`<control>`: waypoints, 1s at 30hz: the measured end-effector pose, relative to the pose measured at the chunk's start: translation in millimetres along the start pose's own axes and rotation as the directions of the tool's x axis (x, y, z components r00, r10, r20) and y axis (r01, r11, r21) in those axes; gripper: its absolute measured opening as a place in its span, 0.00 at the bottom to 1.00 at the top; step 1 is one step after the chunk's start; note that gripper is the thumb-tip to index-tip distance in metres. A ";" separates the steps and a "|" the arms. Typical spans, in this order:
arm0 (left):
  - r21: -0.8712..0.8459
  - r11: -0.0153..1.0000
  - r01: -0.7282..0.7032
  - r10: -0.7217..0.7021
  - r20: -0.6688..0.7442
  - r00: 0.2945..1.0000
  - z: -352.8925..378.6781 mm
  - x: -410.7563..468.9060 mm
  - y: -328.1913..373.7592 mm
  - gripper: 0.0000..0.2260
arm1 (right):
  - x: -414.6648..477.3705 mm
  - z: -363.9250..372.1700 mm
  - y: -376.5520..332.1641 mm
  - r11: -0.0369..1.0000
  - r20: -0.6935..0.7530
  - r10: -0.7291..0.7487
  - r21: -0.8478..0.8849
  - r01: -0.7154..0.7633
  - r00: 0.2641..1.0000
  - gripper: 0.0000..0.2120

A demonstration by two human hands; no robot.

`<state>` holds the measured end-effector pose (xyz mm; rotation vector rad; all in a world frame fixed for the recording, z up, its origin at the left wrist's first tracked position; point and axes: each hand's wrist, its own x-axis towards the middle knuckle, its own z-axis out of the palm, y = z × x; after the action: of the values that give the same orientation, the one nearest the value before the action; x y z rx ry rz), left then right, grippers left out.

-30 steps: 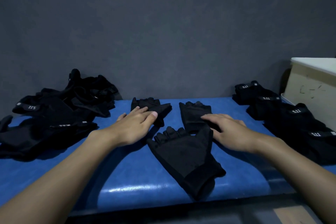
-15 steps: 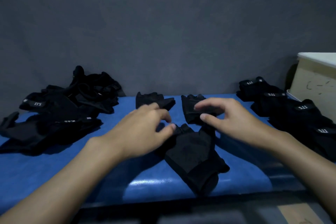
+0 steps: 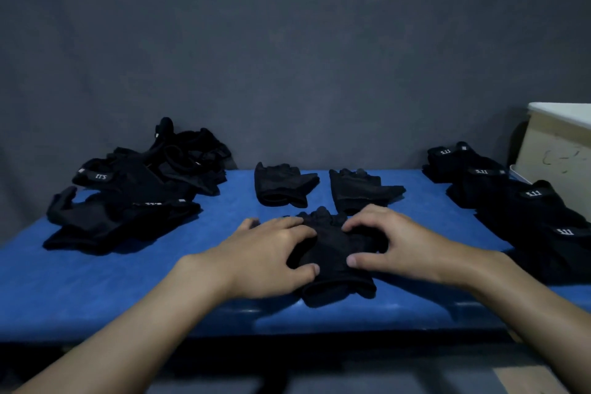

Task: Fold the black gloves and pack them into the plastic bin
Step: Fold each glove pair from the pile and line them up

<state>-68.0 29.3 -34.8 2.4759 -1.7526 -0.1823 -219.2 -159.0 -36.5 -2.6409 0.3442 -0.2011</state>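
Both hands press down on one black glove (image 3: 332,253) near the front edge of the blue table (image 3: 96,291): the left hand (image 3: 268,256) and right hand (image 3: 396,243) each clamp a side between thumb and fingers. Just beyond their fingertips lie two folded gloves (image 3: 283,185), with loose piles (image 3: 128,198) out past either wrist

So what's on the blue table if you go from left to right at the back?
Messy glove pile → single glove → another single glove → neat glove stack → pale bin.
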 end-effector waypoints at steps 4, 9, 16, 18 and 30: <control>-0.087 0.996 -0.017 0.020 0.040 0.999 -0.6 4.2 -13.9 0.29 | 5.3 2.8 -5.7 0.997 0.014 -0.007 -0.078 0.008 1.000 0.25; -0.162 0.985 -0.060 0.053 -0.047 0.997 -5.0 4.8 -16.8 0.26 | 8.7 -5.1 -12.6 0.990 -0.008 0.012 -0.139 -0.013 1.000 0.27; -0.173 0.985 -0.012 -0.045 -0.324 0.945 -32.3 -16.7 -48.4 0.20 | 29.9 3.9 -45.2 0.993 -0.187 -0.116 -0.036 0.111 0.975 0.22; -0.121 0.990 0.076 -0.116 -0.368 0.922 -39.5 -26.3 -66.5 0.19 | 41.0 15.6 -59.6 0.987 -0.178 -0.162 -0.014 0.162 0.971 0.19; -0.135 0.883 0.449 -0.467 -0.345 0.814 -53.9 -83.7 -155.6 0.18 | 108.6 79.2 -138.3 0.950 -0.038 -0.307 0.047 0.309 0.951 0.15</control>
<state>57.8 160.6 -2.1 2.6356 -0.9753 0.1978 -70.8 -35.9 -32.8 -2.6285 -0.0670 -0.3463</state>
